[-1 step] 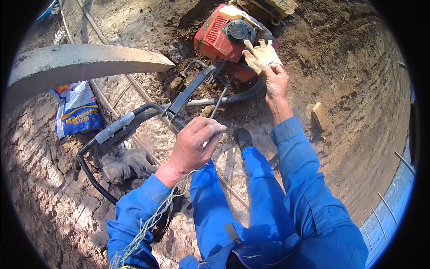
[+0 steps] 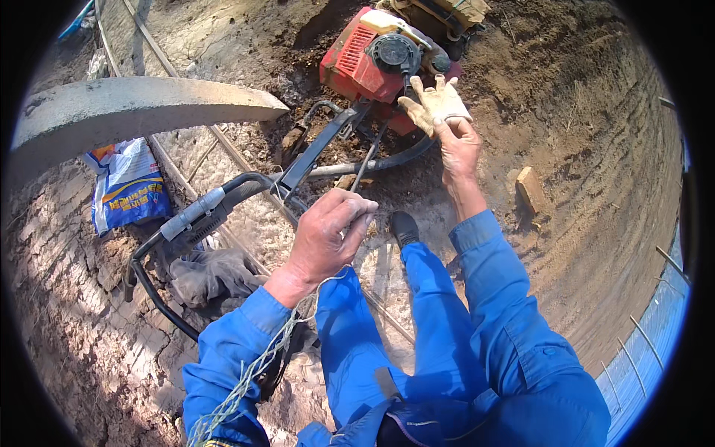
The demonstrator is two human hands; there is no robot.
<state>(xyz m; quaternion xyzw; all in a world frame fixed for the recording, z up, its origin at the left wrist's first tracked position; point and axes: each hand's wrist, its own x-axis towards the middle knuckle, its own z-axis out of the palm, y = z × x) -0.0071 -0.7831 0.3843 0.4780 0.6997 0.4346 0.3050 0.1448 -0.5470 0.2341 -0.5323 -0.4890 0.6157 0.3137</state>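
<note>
My right hand (image 2: 459,153) pinches a cream work glove (image 2: 428,104) by its cuff, between thumb and fingers. The glove's fingers are spread, and it hangs in front of the red engine (image 2: 365,56). My left hand (image 2: 331,231) is closed, thumb against the bent fingers, above the machine's frame. What it holds, if anything, is hidden. A loose bundle of pale green twine or wire (image 2: 257,372) runs along my left sleeve, and one strand curls up beneath that hand.
The engine machine has a black handlebar (image 2: 160,298) reaching left. A curved concrete piece (image 2: 149,100) juts in above a blue-and-white bag (image 2: 130,186). A grey cloth (image 2: 212,276) lies by the handlebar. At right are a brick-like block (image 2: 531,190), a soil bank and blue sheeting (image 2: 648,365).
The glove has tilted, its fingers swinging left and down a little, while my right hand has shifted slightly downward. My left hand stays closed in nearly the same place.
</note>
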